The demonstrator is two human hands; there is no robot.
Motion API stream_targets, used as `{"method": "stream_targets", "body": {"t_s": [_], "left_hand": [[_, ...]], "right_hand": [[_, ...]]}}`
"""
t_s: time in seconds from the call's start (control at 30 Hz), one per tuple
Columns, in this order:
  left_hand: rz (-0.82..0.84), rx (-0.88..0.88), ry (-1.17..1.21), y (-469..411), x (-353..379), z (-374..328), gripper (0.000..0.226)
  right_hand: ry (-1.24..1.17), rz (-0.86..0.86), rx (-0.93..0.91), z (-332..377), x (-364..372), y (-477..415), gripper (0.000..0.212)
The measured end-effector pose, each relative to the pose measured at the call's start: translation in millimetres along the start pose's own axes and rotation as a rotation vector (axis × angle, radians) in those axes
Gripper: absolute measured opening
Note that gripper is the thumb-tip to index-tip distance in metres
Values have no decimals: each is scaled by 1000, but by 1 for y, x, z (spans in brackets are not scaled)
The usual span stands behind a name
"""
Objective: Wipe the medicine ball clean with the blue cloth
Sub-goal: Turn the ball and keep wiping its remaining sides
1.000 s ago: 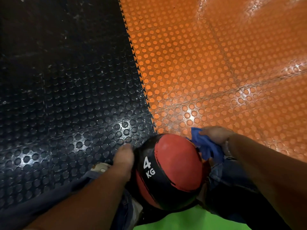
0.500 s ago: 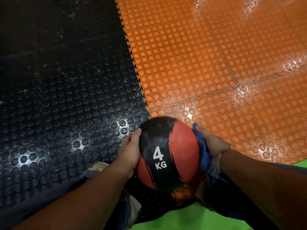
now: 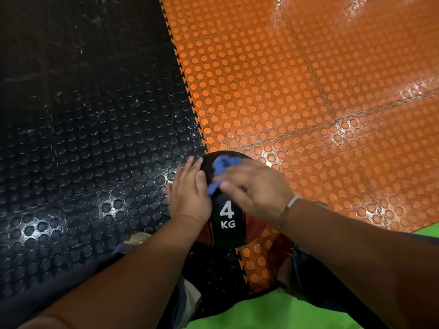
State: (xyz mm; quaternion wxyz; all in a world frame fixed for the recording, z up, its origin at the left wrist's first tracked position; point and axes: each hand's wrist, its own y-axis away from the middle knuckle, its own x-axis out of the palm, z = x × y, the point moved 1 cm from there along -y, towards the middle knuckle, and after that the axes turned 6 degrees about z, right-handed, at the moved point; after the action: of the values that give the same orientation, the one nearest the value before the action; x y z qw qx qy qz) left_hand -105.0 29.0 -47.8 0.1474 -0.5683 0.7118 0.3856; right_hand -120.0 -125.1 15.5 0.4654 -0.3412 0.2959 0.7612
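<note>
Floor: a black studded mat (image 3: 83,138) on the left meets an orange studded mat (image 3: 308,91) on the right, with a strip of green mat (image 3: 261,312) nearest the person.

The medicine ball (image 3: 228,224), black and red and marked "4 KG", sits over the seam of the black and orange mats, close in front of the person and between both hands. Whether it rests on the floor or is held clear of it cannot be told.

Step in hand, as judged: wiping is under way on the top of the ball. The lower and far faces are not yet shown as covered. The next move calls for the ball to be turned so that a fresh face comes under the cloth, with a steady brace against rolling.

Left hand (image 3: 187,193): arm reaches in from the lower left, with the palm flat on the ball's left side. The fingers are straight and together — bracing, not clasping.

Right hand (image 3: 256,188): arm comes in from the lower right, and the hand lies over the top of the ball. It is blurred, with the fingers spread and fairly straight, pressing the cloth down rather than clutching it.

Blue cloth (image 3: 221,168): bunched under the right fingers on the ball's upper face — a fold pokes out toward the left hand.

Pale wristband (image 3: 292,201) on the right wrist.
</note>
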Motion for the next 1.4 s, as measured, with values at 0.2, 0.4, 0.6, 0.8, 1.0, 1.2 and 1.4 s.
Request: {"method": "stream_targets", "body": {"t_s": [0.2,0.4,0.6,0.8,1.0,1.2,1.4], "left_hand": [[15,65,14,3,5,4,61],[-21,4,-55,9,10,-4,64],[23,-12,-9,6,-3,2,60],[6,1,5,6,2,-4,60],[42,-10,-26,10,1,1,58],[33,-6,0,5,-7,3,54],[-26,-16,95,-7,-20,-3,48]], "right_hand": [[-188,-159,393,-40,12,-1,26],[-81,-10,590,-33,-3,-18,27],[-60,31,447,-41,-5,-24,26],[-55,237,545,-34,-16,-39,26],[-129,179,437,-58,-11,-40,24],[51,293,348,-38,-6,-56,37],[-70,125,536,-53,-8,-22,26]]}}
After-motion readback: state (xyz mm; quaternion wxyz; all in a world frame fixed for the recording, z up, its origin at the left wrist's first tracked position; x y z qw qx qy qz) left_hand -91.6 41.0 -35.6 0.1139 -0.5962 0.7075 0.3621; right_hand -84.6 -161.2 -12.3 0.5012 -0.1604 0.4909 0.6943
